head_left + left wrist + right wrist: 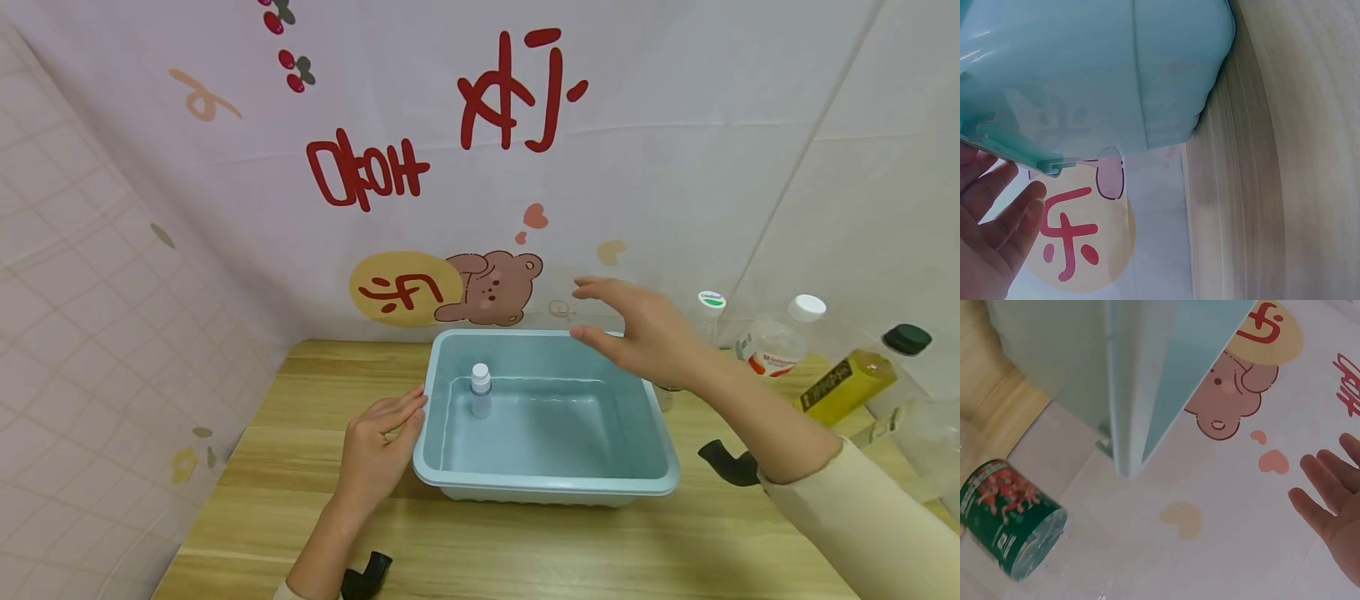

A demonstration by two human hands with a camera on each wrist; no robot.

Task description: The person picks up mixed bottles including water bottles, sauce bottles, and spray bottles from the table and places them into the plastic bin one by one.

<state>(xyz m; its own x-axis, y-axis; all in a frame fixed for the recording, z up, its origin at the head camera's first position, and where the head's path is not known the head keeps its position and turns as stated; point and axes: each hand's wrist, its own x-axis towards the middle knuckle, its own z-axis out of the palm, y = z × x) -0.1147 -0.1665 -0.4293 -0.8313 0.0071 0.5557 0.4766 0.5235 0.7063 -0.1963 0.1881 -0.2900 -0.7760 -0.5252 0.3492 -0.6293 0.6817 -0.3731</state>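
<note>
A light blue plastic basin sits on the wooden table. Inside it, towards the left, a small clear bottle with a white cap stands upright. My left hand rests its nearly straight fingertips against the basin's left rim; the left wrist view shows these fingers beside the rim's underside. Over the basin's back right corner, my right hand is raised with fingers spread from the thumb and nothing between them. In the right wrist view that hand is apart from the basin's rim.
Right of the basin stand several bottles: one white-and-green-capped, one white-capped, and one with yellow liquid. A green-labelled container shows in the right wrist view. Behind the basin hangs a printed cloth.
</note>
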